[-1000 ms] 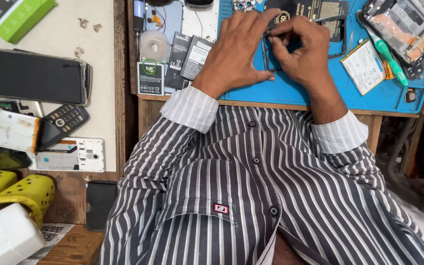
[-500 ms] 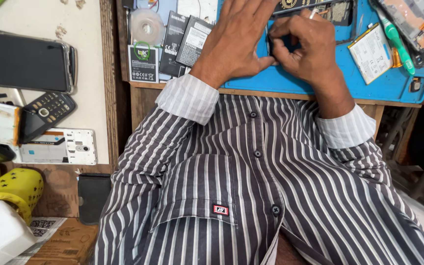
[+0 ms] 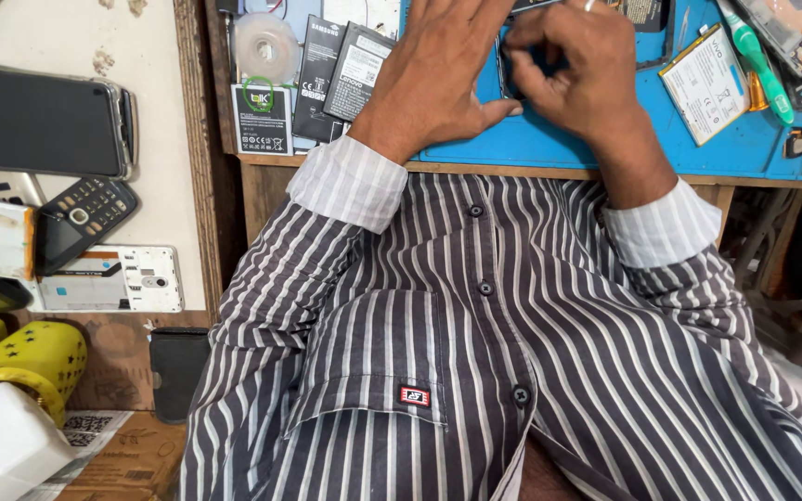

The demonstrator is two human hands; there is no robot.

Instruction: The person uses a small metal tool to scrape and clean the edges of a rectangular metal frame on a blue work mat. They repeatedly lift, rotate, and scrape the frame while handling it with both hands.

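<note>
Head view, steeply down, close

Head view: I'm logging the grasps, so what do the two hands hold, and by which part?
The right hand pinches a small dark part on the blue mat; its exact grip point is hidden. The left hand lies flat, pressing beside it.

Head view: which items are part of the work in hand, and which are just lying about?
In hand:
left hand, flat on the blue mat
right hand, pinching a dark part, mostly hidden

Lying about:
black batteries
white battery
green screwdriver
tape roll
keypad phone
large dark phone
</note>
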